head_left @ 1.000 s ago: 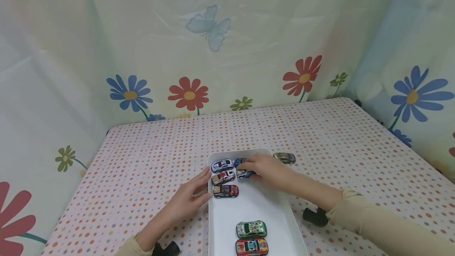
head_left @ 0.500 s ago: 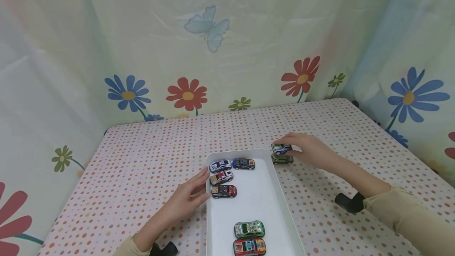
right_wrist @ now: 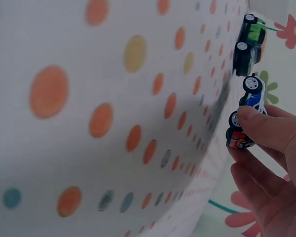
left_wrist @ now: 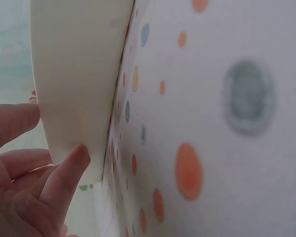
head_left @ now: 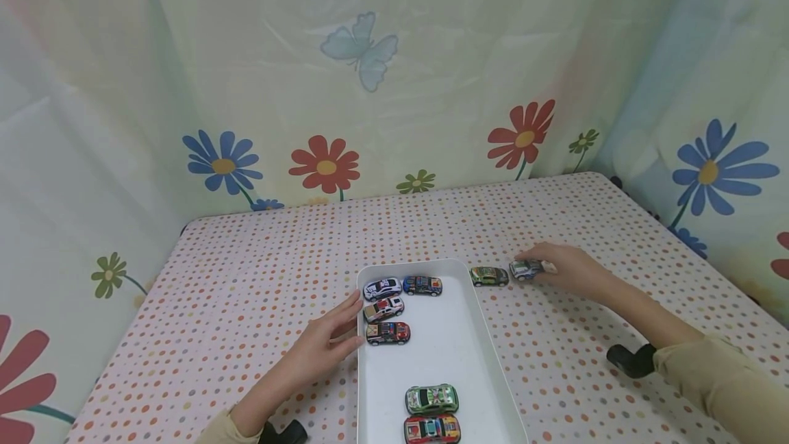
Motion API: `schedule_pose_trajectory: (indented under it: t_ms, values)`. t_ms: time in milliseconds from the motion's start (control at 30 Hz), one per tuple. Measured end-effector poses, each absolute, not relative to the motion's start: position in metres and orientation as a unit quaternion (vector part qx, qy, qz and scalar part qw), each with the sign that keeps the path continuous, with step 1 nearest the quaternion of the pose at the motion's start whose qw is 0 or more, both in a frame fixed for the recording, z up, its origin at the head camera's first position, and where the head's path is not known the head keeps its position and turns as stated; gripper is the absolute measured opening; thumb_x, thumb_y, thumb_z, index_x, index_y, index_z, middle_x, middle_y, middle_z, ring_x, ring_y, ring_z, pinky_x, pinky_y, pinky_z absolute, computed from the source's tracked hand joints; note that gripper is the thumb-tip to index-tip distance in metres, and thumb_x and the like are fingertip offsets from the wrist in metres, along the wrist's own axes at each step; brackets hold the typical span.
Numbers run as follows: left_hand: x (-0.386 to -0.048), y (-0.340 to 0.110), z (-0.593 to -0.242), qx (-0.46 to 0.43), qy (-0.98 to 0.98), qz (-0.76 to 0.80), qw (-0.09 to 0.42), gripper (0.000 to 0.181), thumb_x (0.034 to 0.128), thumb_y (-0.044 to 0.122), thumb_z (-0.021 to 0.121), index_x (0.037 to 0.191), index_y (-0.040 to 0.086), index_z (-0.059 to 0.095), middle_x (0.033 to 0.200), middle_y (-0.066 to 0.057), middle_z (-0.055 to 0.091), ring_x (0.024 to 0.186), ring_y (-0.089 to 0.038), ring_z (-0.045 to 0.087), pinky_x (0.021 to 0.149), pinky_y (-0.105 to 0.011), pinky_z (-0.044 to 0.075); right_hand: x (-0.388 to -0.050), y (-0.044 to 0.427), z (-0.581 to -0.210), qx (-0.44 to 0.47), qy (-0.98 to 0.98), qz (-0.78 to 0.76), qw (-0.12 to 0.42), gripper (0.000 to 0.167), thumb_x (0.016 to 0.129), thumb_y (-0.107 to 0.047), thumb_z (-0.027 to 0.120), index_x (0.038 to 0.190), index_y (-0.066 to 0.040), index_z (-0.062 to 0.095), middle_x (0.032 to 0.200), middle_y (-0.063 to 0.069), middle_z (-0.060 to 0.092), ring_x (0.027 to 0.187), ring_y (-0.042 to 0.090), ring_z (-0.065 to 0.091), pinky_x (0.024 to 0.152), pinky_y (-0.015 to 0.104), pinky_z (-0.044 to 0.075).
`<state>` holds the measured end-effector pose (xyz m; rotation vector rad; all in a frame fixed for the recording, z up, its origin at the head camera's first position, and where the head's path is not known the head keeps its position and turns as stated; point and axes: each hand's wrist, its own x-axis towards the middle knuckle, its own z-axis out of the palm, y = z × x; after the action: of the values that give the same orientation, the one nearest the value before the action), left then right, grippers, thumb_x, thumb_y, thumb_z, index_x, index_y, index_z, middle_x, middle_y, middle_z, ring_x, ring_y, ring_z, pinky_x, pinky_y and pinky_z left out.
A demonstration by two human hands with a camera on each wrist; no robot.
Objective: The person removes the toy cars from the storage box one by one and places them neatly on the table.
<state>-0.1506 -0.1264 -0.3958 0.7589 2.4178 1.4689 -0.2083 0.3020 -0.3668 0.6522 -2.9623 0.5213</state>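
My right hand (head_left: 570, 270) pinches a white-and-blue toy car (head_left: 525, 269) between thumb and fingers, to the right of the tray. In the right wrist view that car's wheels face the camera, with the thumb (right_wrist: 266, 126) across its side. A green toy car (head_left: 490, 276) stands on the cloth between it and the white tray (head_left: 456, 348). On the tray's left side, my left hand (head_left: 320, 344) rests with fairly straight fingers against the wall and rim. The left wrist view has a fingertip (left_wrist: 79, 155) touching the outer wall.
Inside the tray's far end stand a white car (head_left: 382, 288), a dark blue car (head_left: 422, 285), a white-and-red car (head_left: 383, 309) and a black-and-red car (head_left: 388, 333). Nearer lie a green car (head_left: 431, 399) and a red-yellow car (head_left: 433, 428). A dotted cloth (head_left: 277, 259) covers the table.
My right hand has lifted the white-and-blue toy car out of the tray and carried it right, past the green car outside. The left hand stays at the tray's side.
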Motion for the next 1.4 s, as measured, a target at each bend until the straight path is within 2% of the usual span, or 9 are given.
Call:
schedule_pose_trajectory:
  t_ms: [367, 533, 700, 800, 900, 1000, 1167, 1400]
  values:
    - [-0.15, -0.126, -0.396, 0.254, 0.827, 0.491, 0.102, 0.056, 0.0917, 0.007, 0.06, 0.14, -0.005, 0.035, 0.151, -0.014, 0.018, 0.123, -0.032, 0.043, 0.094, -0.031, 0.045, -0.212, 0.303, -0.376, 0.207, -0.966, 0.157, 0.008, 0.038, 0.075, 0.002, 0.074, 0.113, -0.003, 0.065, 0.106, 0.013, 0.063, 0.099, 0.034, 0.059, 0.082, 0.051, 0.05]
    - [-0.15, -0.126, -0.396, 0.252, 0.828, 0.491, 0.1, 0.056, 0.0915, 0.007, 0.06, 0.14, -0.006, 0.035, 0.151, -0.014, 0.019, 0.122, -0.032, 0.044, 0.094, -0.031, 0.045, -0.212, 0.293, -0.366, 0.211, -0.969, 0.128, -0.013, 0.041, 0.08, -0.005, 0.073, 0.119, -0.001, 0.062, 0.116, 0.021, 0.059, 0.109, 0.04, 0.053, 0.088, 0.055, 0.046]
    - [-0.15, -0.126, -0.394, 0.249, 0.83, 0.489, 0.101, 0.056, 0.092, 0.008, 0.06, 0.14, -0.005, 0.035, 0.151, -0.013, 0.019, 0.123, -0.032, 0.044, 0.093, -0.031, 0.045, -0.208, 0.264, -0.346, 0.24, -0.962, 0.127, 0.035, 0.041, 0.086, -0.01, 0.069, 0.125, -0.005, 0.059, 0.123, 0.021, 0.056, 0.115, 0.04, 0.049, 0.091, 0.057, 0.044]
    - [-0.15, -0.126, -0.394, 0.251, 0.828, 0.491, 0.103, 0.056, 0.092, 0.007, 0.059, 0.14, -0.005, 0.035, 0.152, -0.013, 0.018, 0.123, -0.032, 0.044, 0.093, -0.031, 0.046, -0.206, 0.235, -0.34, 0.297, -0.942, 0.133, 0.083, 0.038, 0.083, -0.01, 0.071, 0.12, -0.007, 0.062, 0.117, 0.014, 0.06, 0.108, 0.033, 0.056, 0.085, 0.048, 0.052]
    - [-0.151, -0.126, -0.396, 0.257, 0.825, 0.493, 0.102, 0.056, 0.0917, 0.006, 0.059, 0.14, -0.006, 0.034, 0.151, -0.015, 0.017, 0.123, -0.032, 0.044, 0.094, -0.03, 0.045, -0.206, 0.207, -0.341, 0.35, -0.923, 0.124, 0.099, 0.036, 0.081, -0.008, 0.074, 0.115, -0.009, 0.065, 0.111, 0.008, 0.063, 0.099, 0.025, 0.061, 0.076, 0.037, 0.057]
    - [-0.152, -0.126, -0.396, 0.26, 0.824, 0.494, 0.101, 0.056, 0.0916, 0.006, 0.059, 0.14, -0.007, 0.034, 0.151, -0.015, 0.017, 0.123, -0.032, 0.044, 0.094, -0.03, 0.045, -0.21, 0.186, -0.346, 0.378, -0.917, 0.11, 0.069, 0.035, 0.081, -0.007, 0.073, 0.116, -0.009, 0.066, 0.112, 0.006, 0.063, 0.099, 0.024, 0.061, 0.076, 0.034, 0.056]
    - [-0.152, -0.126, -0.396, 0.261, 0.822, 0.497, 0.1, 0.057, 0.0913, 0.007, 0.059, 0.14, -0.006, 0.033, 0.151, -0.016, 0.017, 0.122, -0.033, 0.044, 0.094, -0.031, 0.045, -0.217, 0.169, -0.359, 0.387, -0.917, 0.095, 0.002, 0.04, 0.085, -0.007, 0.069, 0.124, -0.008, 0.061, 0.123, 0.011, 0.059, 0.11, 0.029, 0.056, 0.086, 0.04, 0.053]
    - [-0.153, -0.127, -0.396, 0.26, 0.821, 0.498, 0.101, 0.057, 0.0915, 0.008, 0.06, 0.14, -0.006, 0.034, 0.151, -0.014, 0.017, 0.122, -0.031, 0.044, 0.094, -0.029, 0.045, -0.224, 0.162, -0.371, 0.417, -0.903, 0.103, 0.009, 0.039, 0.084, -0.005, 0.069, 0.123, -0.006, 0.062, 0.124, 0.014, 0.057, 0.11, 0.031, 0.056, 0.086, 0.04, 0.053]
